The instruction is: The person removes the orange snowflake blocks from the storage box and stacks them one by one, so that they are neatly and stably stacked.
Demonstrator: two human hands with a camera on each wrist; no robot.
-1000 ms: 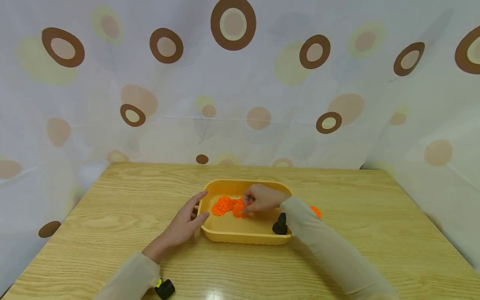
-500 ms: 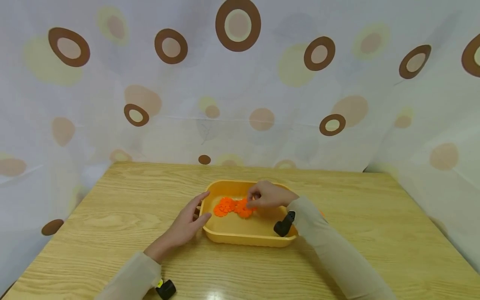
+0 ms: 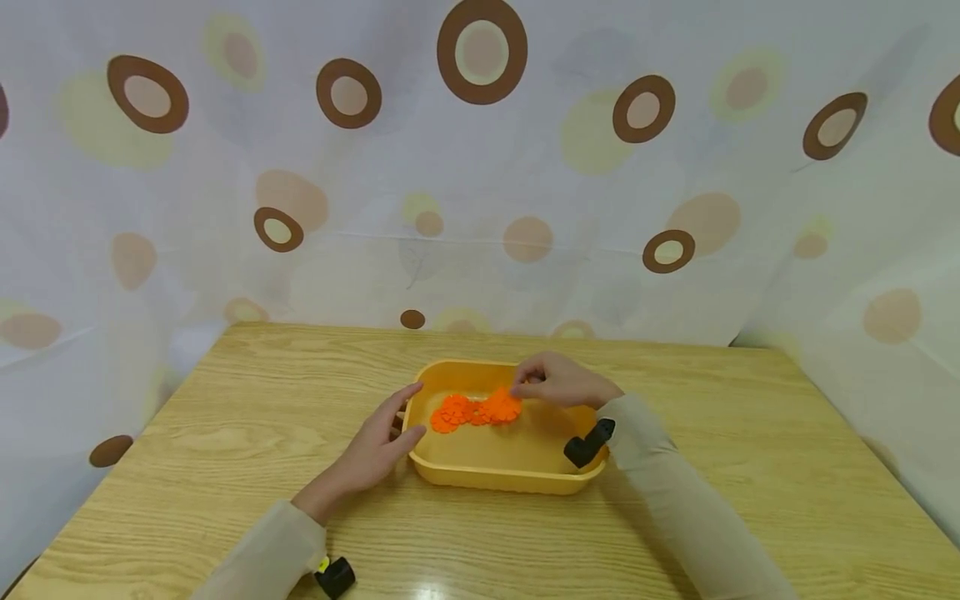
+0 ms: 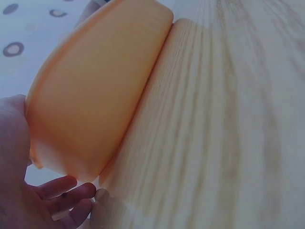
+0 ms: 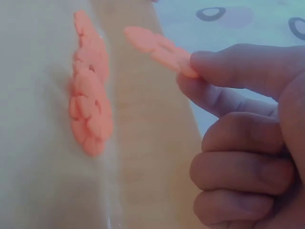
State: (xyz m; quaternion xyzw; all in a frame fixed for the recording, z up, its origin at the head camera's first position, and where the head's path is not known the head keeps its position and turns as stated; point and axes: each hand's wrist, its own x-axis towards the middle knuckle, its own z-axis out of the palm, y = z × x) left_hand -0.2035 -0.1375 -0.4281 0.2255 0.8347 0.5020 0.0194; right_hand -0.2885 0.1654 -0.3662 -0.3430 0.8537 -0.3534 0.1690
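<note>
My right hand (image 3: 561,382) pinches an orange flower-shaped interlocking disc (image 5: 159,50) between thumb and index finger, above the yellow plastic tray (image 3: 495,481). The other three fingers are curled toward the palm, as the right wrist view shows. Several more orange discs (image 3: 452,412) lie overlapping in the tray, left of the held one; in the right wrist view these discs (image 5: 90,107) form a row. My left hand (image 3: 371,454) holds the tray's left end, thumb and index finger at the rim; its lower fingers (image 4: 69,191) curl near the outer wall.
The tray stands on a wood-grain table (image 3: 322,367). A patterned white curtain (image 3: 480,283) hangs behind the table. Black wrist devices, one on the right sleeve (image 3: 588,443) and one on the left sleeve (image 3: 336,577), stick out; the right one is over the tray.
My right hand has risen and shifted right inside the tray, lifting the pinched orange disc off the pile. My left hand has kept its place at the tray's end.
</note>
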